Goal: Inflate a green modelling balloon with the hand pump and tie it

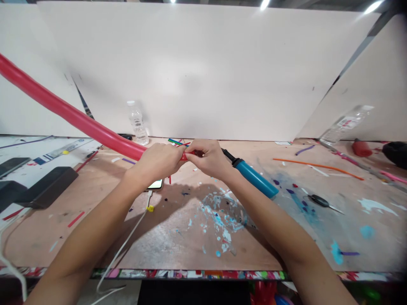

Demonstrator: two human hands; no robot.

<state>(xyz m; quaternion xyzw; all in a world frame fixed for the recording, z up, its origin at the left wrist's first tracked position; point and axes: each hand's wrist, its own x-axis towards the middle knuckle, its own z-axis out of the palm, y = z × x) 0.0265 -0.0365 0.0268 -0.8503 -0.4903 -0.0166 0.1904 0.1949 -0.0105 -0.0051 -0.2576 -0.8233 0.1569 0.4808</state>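
A long inflated red balloon (76, 117) runs from the upper left edge down to my hands at the middle of the view. My left hand (160, 160) is closed around its near end. The fingers of my right hand (208, 157) pinch the balloon's thin red end, close beside the left fingertips. Beyond my right wrist lies a blue hand pump (257, 179) with a black nozzle end. A phone (155, 184) with a white cable rests on the table, partly hidden under my left hand.
On the wooden table (178, 250) are an orange uninflated balloon (318, 165), a black-handled tool (319, 201), scraps and blue paint stains. Clear bottles (137, 125) stand near the white partition (203, 67). Dark boxes (47, 188) sit at the left.
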